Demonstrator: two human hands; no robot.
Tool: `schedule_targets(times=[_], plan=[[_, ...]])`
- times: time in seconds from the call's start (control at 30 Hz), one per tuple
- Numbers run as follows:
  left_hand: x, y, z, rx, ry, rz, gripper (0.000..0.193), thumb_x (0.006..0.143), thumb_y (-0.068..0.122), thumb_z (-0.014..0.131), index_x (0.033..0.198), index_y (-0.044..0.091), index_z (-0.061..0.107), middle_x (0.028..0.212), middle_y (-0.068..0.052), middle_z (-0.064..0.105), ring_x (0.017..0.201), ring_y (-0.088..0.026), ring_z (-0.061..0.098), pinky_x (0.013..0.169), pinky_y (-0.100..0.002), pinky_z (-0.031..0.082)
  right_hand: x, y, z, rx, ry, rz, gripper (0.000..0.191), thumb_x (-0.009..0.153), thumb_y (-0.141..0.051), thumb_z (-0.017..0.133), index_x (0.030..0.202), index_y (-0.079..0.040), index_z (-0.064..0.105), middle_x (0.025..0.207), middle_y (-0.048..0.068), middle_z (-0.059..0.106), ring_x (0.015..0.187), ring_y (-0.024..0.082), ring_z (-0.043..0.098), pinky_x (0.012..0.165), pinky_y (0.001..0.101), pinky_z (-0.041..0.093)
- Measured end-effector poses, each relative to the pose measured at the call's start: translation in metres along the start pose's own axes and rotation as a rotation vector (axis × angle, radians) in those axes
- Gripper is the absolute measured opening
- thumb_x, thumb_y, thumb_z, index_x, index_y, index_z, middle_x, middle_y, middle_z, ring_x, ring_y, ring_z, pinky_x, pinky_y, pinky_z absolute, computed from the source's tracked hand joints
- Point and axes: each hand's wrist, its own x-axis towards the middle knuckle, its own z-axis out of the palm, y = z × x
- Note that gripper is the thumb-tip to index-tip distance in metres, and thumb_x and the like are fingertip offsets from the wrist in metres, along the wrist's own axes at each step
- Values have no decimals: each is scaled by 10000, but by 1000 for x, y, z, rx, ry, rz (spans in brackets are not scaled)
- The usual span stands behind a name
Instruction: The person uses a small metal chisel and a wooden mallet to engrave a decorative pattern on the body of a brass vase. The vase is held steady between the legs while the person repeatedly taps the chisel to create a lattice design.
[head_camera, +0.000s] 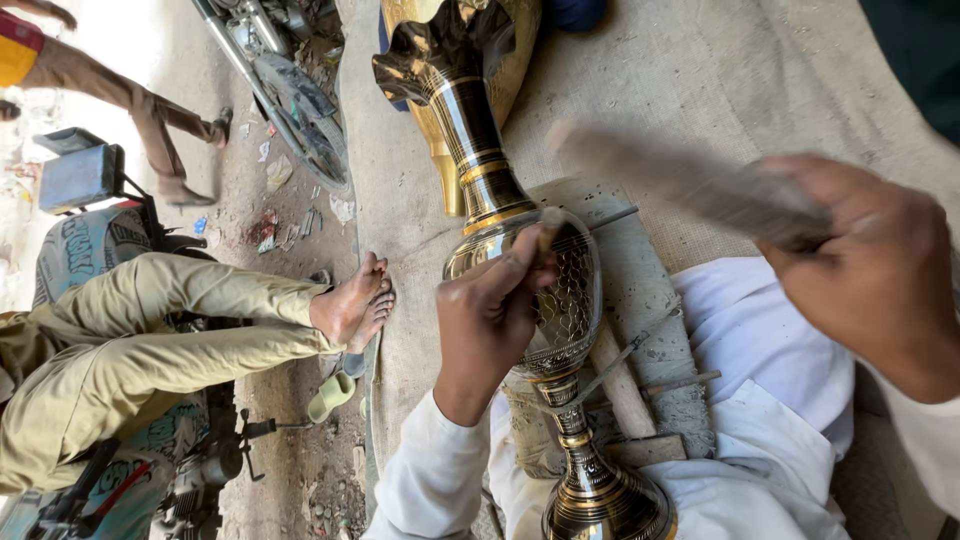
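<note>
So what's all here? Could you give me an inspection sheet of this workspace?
Surface: coarse woven mat on the ground.
Job's things: tall brass vase, dark and gold, lying across the lap; thin punch; wooden mallet, blurred.
Clutter: second brass vase; wooden stick.
Grips: left hand pinches the punch against the vase; right hand grips the mallet.
Cables: nothing seen.
Surroundings: seated person's bare feet; motorbike wheel; littered dirt.

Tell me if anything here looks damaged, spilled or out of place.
Nothing looks damaged or spilled. The brass vase lies across the lap, steadied by the left hand, which pins a small tool to its patterned belly. The stick in the right hand is blurred. Scraps of litter dot the ground.
</note>
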Motion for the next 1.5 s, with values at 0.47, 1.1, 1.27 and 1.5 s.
schedule_targets(times=[0.47, 1.1, 1.27, 1.5], plan=[[-23, -138, 10, -1096, 797, -433, 553, 947, -29, 665, 1476, 30, 516, 1089, -108, 732, 909, -173, 715, 762, -272, 599, -40, 31, 89, 411, -205, 403, 448, 787, -404, 810, 1045, -52, 704, 718, 24, 707, 578, 130, 637, 543, 319, 525], [-11, -170, 52, -1571, 731, -490, 436, 1023, 51, 616, 1450, 35, 529, 1090, -79, 703, 941, -112, 687, 813, -256, 619, -33, 37, 151, 913, -415, 509, 543, 665, -318, 913, 1047, -16, 672, 783, 19, 650, 652, 116, 585, 569, 290, 515], [-17, -147, 37, -1226, 840, -535, 525, 960, 16, 661, 1464, 19, 516, 1139, -105, 717, 919, -140, 713, 768, -248, 606, -55, 49, 153, 965, -292, 566, 485, 762, -301, 872, 1070, -3, 644, 834, 41, 637, 675, 128, 602, 599, 290, 547], [-14, -51, 24, -837, 496, -381, 584, 905, -38, 750, 1459, 27, 579, 1145, -106, 753, 861, -100, 686, 814, -259, 590, -24, 37, 99, 524, -57, 196, 442, 848, -204, 794, 1182, -20, 569, 1008, 43, 682, 861, 165, 647, 755, 318, 539]])
